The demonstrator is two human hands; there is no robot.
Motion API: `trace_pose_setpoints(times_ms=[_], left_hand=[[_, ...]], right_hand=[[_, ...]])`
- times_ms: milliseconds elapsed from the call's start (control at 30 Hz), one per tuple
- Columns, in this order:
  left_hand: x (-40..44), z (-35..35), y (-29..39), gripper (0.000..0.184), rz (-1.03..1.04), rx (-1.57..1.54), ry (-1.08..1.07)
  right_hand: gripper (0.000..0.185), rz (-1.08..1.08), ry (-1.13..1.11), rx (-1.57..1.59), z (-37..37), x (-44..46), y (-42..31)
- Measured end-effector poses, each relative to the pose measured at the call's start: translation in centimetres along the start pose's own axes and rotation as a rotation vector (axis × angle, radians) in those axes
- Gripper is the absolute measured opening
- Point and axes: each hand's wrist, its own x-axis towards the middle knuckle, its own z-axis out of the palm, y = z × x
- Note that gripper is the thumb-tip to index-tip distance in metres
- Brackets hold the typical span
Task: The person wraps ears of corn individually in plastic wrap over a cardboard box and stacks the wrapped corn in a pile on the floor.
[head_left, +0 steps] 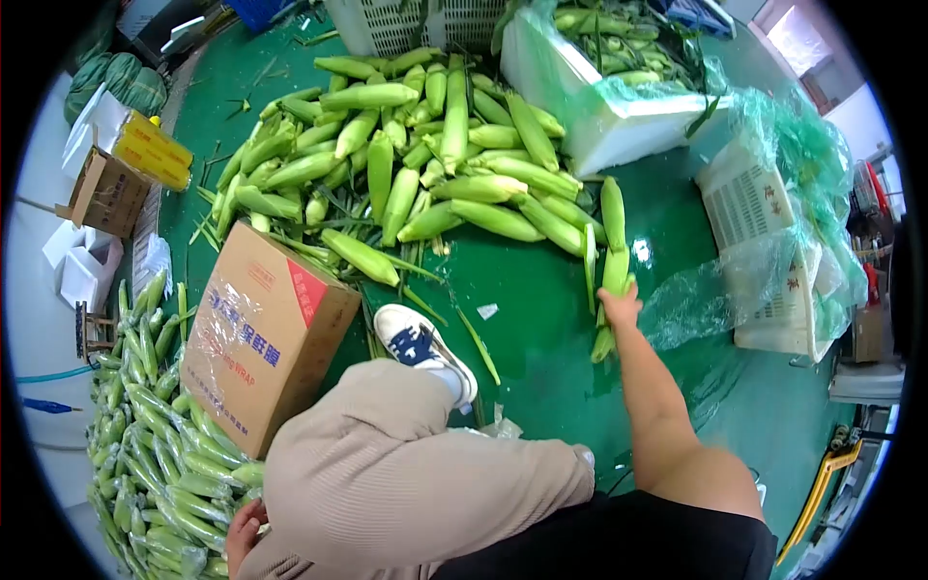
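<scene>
My right hand (622, 305) is closed around an ear of corn in its green husk (616, 269), low over the floor at the right end of a large heap of unwrapped corn (387, 164). Other ears lie close beside that hand. At the lower left, my left hand (247, 528) hangs by my knee, partly cut off by my trouser leg. Its visible fingers are loosely curled and apart, with nothing seen in them. Nearest to it is a pile of corn wrapped in clear film (184, 483).
A cardboard box of cling film (261, 338) stands left of my shoe (420, 348). White foam box (628, 130), plastic-draped crate (764, 242) and another crate (416, 24) border the heap. Loose husk leaves lie on the green floor (541, 387). Further boxes (106, 188) stand at left.
</scene>
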Motion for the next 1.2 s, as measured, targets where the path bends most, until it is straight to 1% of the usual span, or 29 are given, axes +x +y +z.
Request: trace_pose_setpoints(times_ms=[33,67,133,167,200,233,267,333,400,467,533,567,600,633,667,700,733,800,833,867,933,1033,1167,1200], left_hand=[[0.4,-1.1,-1.4,0.052,0.005,-0.015,0.016],[0.9,-1.8,-1.9,0.053,0.001,-0.021,0.026],[0.1,1.1,0.4,0.055,0.042,-0.050,-0.002],[0.4,1.6,0.9,0.055,0.052,-0.046,-0.015],[0.9,2.1,1.3,0.055,0.063,-0.046,-0.031],[1.0,2.3,1.4,0.055,0.068,-0.046,-0.038],[1.2,2.5,1.4,0.055,0.078,-0.047,-0.044],[1.2,2.3,1.3,0.055,0.098,-0.046,-0.046],[0.8,2.3,1.4,0.055,0.119,-0.045,-0.043],[0.1,2.6,1.5,0.054,0.133,-0.059,-0.040],[-1.2,4.0,2.0,0.054,0.173,-0.049,-0.053],[-2.1,5.7,2.6,0.054,0.239,-0.025,-0.069],[-2.7,6.9,3.2,0.054,0.295,-0.004,-0.075],[-3.4,8.0,3.9,0.054,0.337,0.017,-0.076],[-3.4,7.7,4.1,0.053,0.259,-0.004,-0.040],[-3.3,7.4,4.3,0.051,0.182,-0.027,-0.004],[-2.3,5.8,2.8,0.050,0.082,-0.059,0.072],[-1.1,2.4,0.4,0.056,-0.012,-0.101,0.086],[-0.6,0.9,-0.6,0.063,-0.003,-0.111,0.022],[-0.1,0.2,-1.1,0.072,0.008,-0.121,-0.046],[0.6,0.0,-1.1,0.074,0.020,-0.105,-0.074],[0.4,0.6,-0.3,0.073,0.016,-0.130,-0.055],[0.4,1.0,0.5,0.072,0.003,-0.128,-0.027],[0.4,1.0,0.6,0.072,0.000,-0.122,-0.025]], right_hand=[[0.117,0.002,-0.028,0.220,0.7,0.1,1.4],[0.109,0.093,-0.122,0.559,0.1,-2.7,0.7],[0.098,0.085,-0.304,0.775,-1.9,-8.6,-3.5],[0.092,0.048,-0.381,0.819,-1.9,-9.5,-5.7],[0.087,0.000,-0.459,0.863,-1.9,-9.1,-9.6],[0.083,-0.103,-0.513,0.904,-2.5,-9.9,-14.2],[0.077,-0.228,-0.571,1.060,-2.3,-9.8,-18.1],[0.078,-0.454,-0.645,1.126,-1.6,-5.9,-22.2],[0.090,-0.588,-0.345,0.656,-0.6,0.7,-22.0],[0.115,-0.323,0.111,-0.058,-0.1,3.9,-20.3],[0.131,-0.217,-0.101,-0.077,2.1,8.7,-17.9],[0.131,-0.261,-0.162,-0.202,3.3,9.1,-17.3],[0.119,-0.279,-0.131,-0.229,4.2,8.3,-17.1],[0.111,-0.340,-0.094,-0.280,4.3,6.3,-16.9],[0.103,-0.397,-0.054,-0.318,3.3,3.7,-17.2],[0.093,-0.474,-0.052,-0.299,2.8,3.0,-17.0],[0.095,-0.545,-0.093,-0.300,2.6,3.0,-16.9],[0.099,-0.683,-0.181,-0.321,1.6,3.5,-15.4],[0.111,-0.781,-0.178,-0.444,1.8,3.8,-15.2],[0.118,-0.847,-0.246,-0.551,1.2,3.1,-15.7],[0.122,-0.992,-0.229,-0.830,-0.8,-0.1,-17.4],[0.116,-1.144,-0.176,-0.700,-0.2,1.6,-15.5],[0.103,-1.219,-0.058,-0.559,2.2,1.9,-12.0],[0.105,-1.225,-0.038,-0.518,2.9,1.1,-10.9]])
